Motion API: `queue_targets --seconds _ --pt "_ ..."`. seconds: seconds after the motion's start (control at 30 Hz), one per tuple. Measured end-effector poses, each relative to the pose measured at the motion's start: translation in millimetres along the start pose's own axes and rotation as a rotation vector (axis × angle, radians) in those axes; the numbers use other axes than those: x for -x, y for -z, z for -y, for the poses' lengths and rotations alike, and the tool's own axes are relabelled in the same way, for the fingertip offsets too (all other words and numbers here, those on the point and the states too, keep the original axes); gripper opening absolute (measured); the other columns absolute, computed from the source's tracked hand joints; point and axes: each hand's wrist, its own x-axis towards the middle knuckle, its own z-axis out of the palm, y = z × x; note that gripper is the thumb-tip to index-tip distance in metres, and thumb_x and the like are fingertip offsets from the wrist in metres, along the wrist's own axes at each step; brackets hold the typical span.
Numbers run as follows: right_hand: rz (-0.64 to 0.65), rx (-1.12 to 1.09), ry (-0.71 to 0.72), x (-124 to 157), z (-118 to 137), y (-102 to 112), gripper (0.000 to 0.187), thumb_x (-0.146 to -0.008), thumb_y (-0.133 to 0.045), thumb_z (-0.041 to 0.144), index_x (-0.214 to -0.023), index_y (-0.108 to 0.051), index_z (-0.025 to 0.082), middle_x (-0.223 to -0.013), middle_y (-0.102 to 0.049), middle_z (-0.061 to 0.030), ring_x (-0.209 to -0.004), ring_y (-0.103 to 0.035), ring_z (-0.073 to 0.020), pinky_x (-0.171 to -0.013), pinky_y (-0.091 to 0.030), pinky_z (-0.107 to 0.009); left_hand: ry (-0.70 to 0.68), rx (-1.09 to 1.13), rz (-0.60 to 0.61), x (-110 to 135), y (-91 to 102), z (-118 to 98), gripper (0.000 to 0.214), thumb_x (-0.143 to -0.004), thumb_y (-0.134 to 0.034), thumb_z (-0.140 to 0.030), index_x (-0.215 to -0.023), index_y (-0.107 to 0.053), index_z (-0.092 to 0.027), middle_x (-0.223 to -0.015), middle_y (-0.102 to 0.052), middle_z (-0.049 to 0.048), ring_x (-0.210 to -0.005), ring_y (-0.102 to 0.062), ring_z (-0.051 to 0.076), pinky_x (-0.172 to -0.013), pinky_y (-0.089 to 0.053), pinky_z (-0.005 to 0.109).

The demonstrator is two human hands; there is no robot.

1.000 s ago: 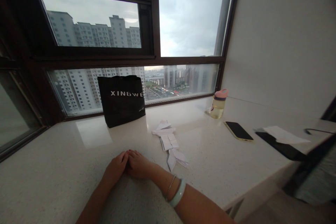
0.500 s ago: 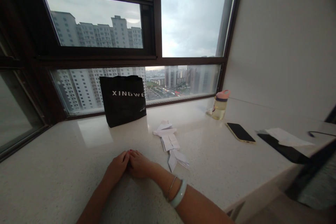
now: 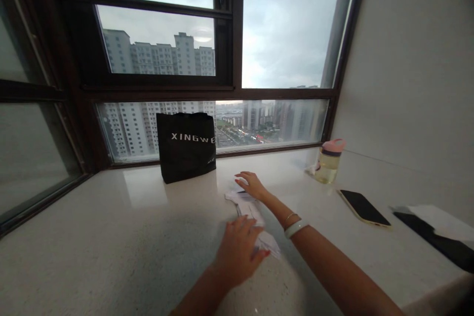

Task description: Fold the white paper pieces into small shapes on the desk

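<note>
A row of white folded paper pieces (image 3: 247, 203) lies on the pale stone counter (image 3: 111, 237). My right hand (image 3: 252, 184), with a bracelet and a pale bangle on the wrist, reaches forward and rests flat on the far end of the papers, fingers spread. My left hand (image 3: 240, 248) hovers over the near end of the papers with its fingers stretched out, touching or just above them. Neither hand grips anything.
A black paper bag (image 3: 186, 145) with white letters stands by the window. At the right are a bottle with a pink lid (image 3: 328, 162), a phone with a yellow case (image 3: 363, 207), and a dark flat thing with a white sheet (image 3: 437, 229).
Both hands have left their joined resting pose near me and moved forward and right onto the folded papers. The camera view has shifted left and slightly down.
</note>
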Motion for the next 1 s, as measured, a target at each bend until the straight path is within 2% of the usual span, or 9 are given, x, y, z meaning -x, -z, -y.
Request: queue_targets --seconds 0.07,0.13,0.3,0.5,0.63,0.7,0.77,0.87,1.0 --pt "0.043 0.021 -0.030 1.1 -21.9 -7.4 0.040 -0.086 -0.034 0.035 -0.121 -0.047 0.022 -0.124 -0.050 -0.0074 -0.117 -0.040 -0.0214 -0.096 -0.029 -0.037 -0.076 -0.013 0.045 -14.8 -19.1 -19.1 0.046 -0.080 -0.036 -0.053 -0.119 -0.044 -0.030 -0.130 -0.044 0.0003 -0.122 -0.030 0.024 -0.099 -0.026 0.047" --pt "0.111 0.040 -0.038 7.3 -33.4 -16.6 0.041 -0.087 -0.032 0.035 -0.123 -0.045 0.022 -0.126 -0.049 -0.0063 -0.118 -0.040 -0.0200 -0.096 -0.028 -0.035 -0.058 -0.049 0.066 -27.0 -35.4 -24.8 0.047 -0.082 -0.034 -0.049 -0.123 -0.041 -0.027 -0.132 -0.041 0.0015 -0.125 -0.026 0.024 -0.101 -0.020 0.051" --pt "0.224 0.111 -0.094 27.8 -32.0 -35.9 0.040 -0.086 -0.034 0.038 -0.122 -0.047 0.025 -0.128 -0.047 -0.0051 -0.122 -0.035 -0.0197 -0.099 -0.023 -0.035 0.132 -0.136 0.052 -30.3 -48.4 7.5 0.043 -0.086 -0.030 -0.040 -0.124 -0.042 -0.025 -0.129 -0.045 0.0025 -0.125 -0.028 0.025 -0.102 -0.016 0.054" --pt "0.201 0.183 -0.230 42.0 9.3 -56.1 0.045 -0.086 -0.030 0.037 -0.126 -0.041 0.018 -0.130 -0.041 -0.0177 -0.122 -0.034 -0.0292 -0.094 -0.025 -0.046 0.354 -0.166 0.075 5.7 -21.0 64.5 0.056 -0.081 -0.035 -0.049 -0.130 -0.035 -0.022 -0.135 -0.038 0.0065 -0.125 -0.027 0.028 -0.103 -0.012 0.055" --pt "0.231 0.205 -0.170 56.6 63.4 -63.4 0.046 -0.085 -0.031 0.044 -0.124 -0.043 0.023 -0.122 -0.049 -0.0156 -0.115 -0.041 -0.0278 -0.089 -0.030 -0.044 0.626 -0.171 0.109 30.4 6.9 96.5 0.066 -0.075 -0.039 -0.052 -0.133 -0.027 -0.024 -0.142 -0.023 0.0055 -0.129 -0.013 0.034 -0.099 -0.010 0.059" --pt "0.256 0.214 -0.112 62.6 90.9 -59.2 0.045 -0.084 -0.029 0.047 -0.115 -0.052 0.024 -0.113 -0.055 -0.0156 -0.109 -0.047 -0.0291 -0.085 -0.031 -0.046 0.751 -0.105 0.175 42.6 20.1 113.3 0.068 -0.074 -0.038 -0.052 -0.134 -0.025 -0.023 -0.142 -0.022 0.0068 -0.129 -0.015 0.034 -0.100 -0.013 0.055" --pt "0.280 0.192 -0.055 63.5 111.3 -50.3 0.048 -0.085 -0.024 0.049 -0.097 -0.062 0.023 -0.103 -0.061 -0.0141 -0.102 -0.051 -0.0294 -0.082 -0.032 -0.048 0.779 -0.034 0.227 54.1 31.1 129.4 0.066 -0.075 -0.038 -0.047 -0.134 -0.026 -0.020 -0.141 -0.025 0.0082 -0.129 -0.019 0.030 -0.103 -0.014 0.047" --pt "0.208 0.154 -0.112 55.0 120.8 -38.6 0.050 -0.086 -0.023 0.048 -0.083 -0.065 0.021 -0.096 -0.062 -0.0141 -0.097 -0.053 -0.0292 -0.079 -0.035 -0.047 0.795 0.000 0.213 65.0 43.3 146.7 0.067 -0.072 -0.043 -0.040 -0.133 -0.028 -0.019 -0.141 -0.026 0.0079 -0.129 -0.020 0.027 -0.105 -0.012 0.042" --pt "0.018 0.007 -0.171 45.1 104.3 -49.3 0.039 -0.085 -0.034 0.040 -0.109 -0.054 0.017 -0.110 -0.055 -0.0159 -0.106 -0.049 -0.0254 -0.086 -0.037 -0.039 0.848 0.057 0.072 60.1 50.4 145.2 0.064 -0.071 -0.047 -0.034 -0.132 -0.030 -0.023 -0.139 -0.030 0.0054 -0.127 -0.024 0.027 -0.103 -0.017 0.045"
